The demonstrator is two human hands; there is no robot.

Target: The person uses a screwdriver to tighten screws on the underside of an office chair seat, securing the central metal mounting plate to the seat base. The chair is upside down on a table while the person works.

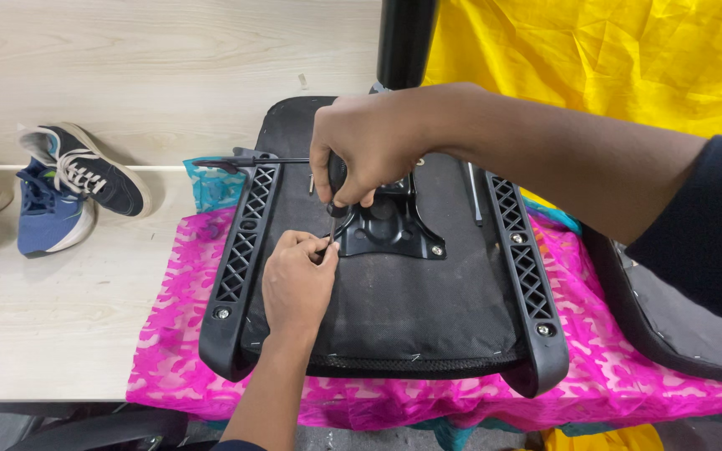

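Right hand (361,146) fisted on screwdriver (336,196), arm reaching across; left hand (298,280) pinching shaft tip on seat underside (394,301).

Perhaps a small furniture-repair workshop: upturned chair seat (394,292) on a pink cloth (177,334), shoes (68,188) on the floor

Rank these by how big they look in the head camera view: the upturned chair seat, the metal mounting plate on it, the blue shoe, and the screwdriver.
1. Upturned chair seat
2. Blue shoe
3. Metal mounting plate
4. Screwdriver, mostly hidden by the right hand

Shoe and plate look close, so their order is unsure.
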